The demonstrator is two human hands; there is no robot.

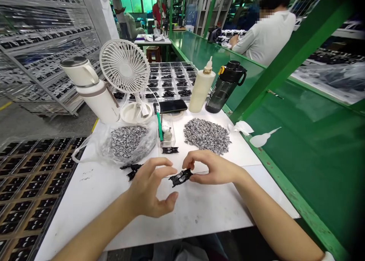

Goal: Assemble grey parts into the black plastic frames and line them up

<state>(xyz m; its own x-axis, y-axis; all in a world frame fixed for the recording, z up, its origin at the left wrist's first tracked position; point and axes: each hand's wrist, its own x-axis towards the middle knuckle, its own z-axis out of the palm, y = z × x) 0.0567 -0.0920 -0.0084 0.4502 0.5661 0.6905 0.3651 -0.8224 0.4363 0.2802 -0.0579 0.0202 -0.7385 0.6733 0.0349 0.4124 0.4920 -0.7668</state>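
The right hand (216, 170) pinches a small black part (180, 177) by its right end between thumb and fingertips, just above the middle of the counter (199, 211), toward its near edge. The left hand (151, 187) is held open in a narrow curve around the part's left end, close beside it, though contact can't be made out. The part shows shiny silver patches on top.

Two more black pieces (132, 171) lie by the left hand, and another (170, 150) sits just ahead of the part. Toward the counter's far edge are a heap of silver-and-black bits (207, 136) and a plastic bag (128, 142) holding more of them, with a clear box (166, 133) between them, a green-handled brush (159, 126) standing in it. Behind these are a phone (170, 106), a white fan (124, 66), a white squeeze bottle (201, 87), a black water bottle (225, 87) and a white flask (91, 90). A tray of black parts (168, 80) sits past the far edge, and another (31, 192) lies beyond the left edge. A co-worker (266, 35) sits at the green bench to the right.
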